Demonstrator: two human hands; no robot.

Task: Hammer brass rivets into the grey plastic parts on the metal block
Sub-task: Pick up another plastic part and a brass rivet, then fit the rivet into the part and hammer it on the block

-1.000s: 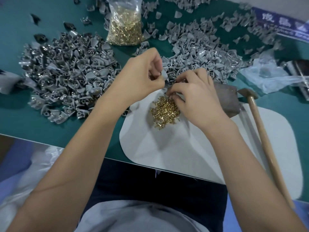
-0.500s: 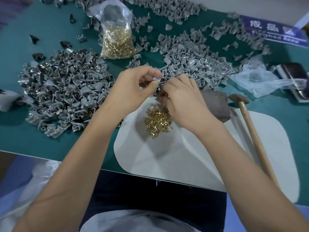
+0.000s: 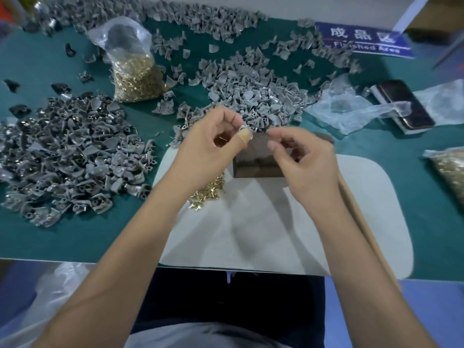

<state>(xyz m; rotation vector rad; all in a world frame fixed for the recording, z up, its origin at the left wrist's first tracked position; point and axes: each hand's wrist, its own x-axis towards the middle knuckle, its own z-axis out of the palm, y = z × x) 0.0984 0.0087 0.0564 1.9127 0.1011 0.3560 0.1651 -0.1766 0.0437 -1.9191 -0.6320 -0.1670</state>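
My left hand (image 3: 211, 146) is raised over the white mat and pinches a small grey plastic part (image 3: 244, 127) at its fingertips; its thumb wears a plaster. My right hand (image 3: 303, 159) faces it a few centimetres to the right, thumb and forefinger pinched on something tiny and blurred that looks like a brass rivet (image 3: 270, 133). The dark metal block (image 3: 253, 160) stands on the mat below and between the hands. Loose brass rivets (image 3: 208, 193) lie on the mat under my left wrist. The hammer's wooden handle (image 3: 359, 217) runs beneath my right forearm, its head mostly hidden.
A heap of grey parts (image 3: 67, 156) lies to the left and another heap (image 3: 253, 94) behind the block. A clear bag of rivets (image 3: 133, 71) stands at the back left. Crumpled plastic (image 3: 351, 109), a dark box (image 3: 404, 106), a blue sign (image 3: 364, 41) and another bag (image 3: 449, 172) sit to the right.
Both hands rose from the loose rivet pile and now meet above the metal block, which shows between them. The camera view shifted, bringing more of the table's far side into view.
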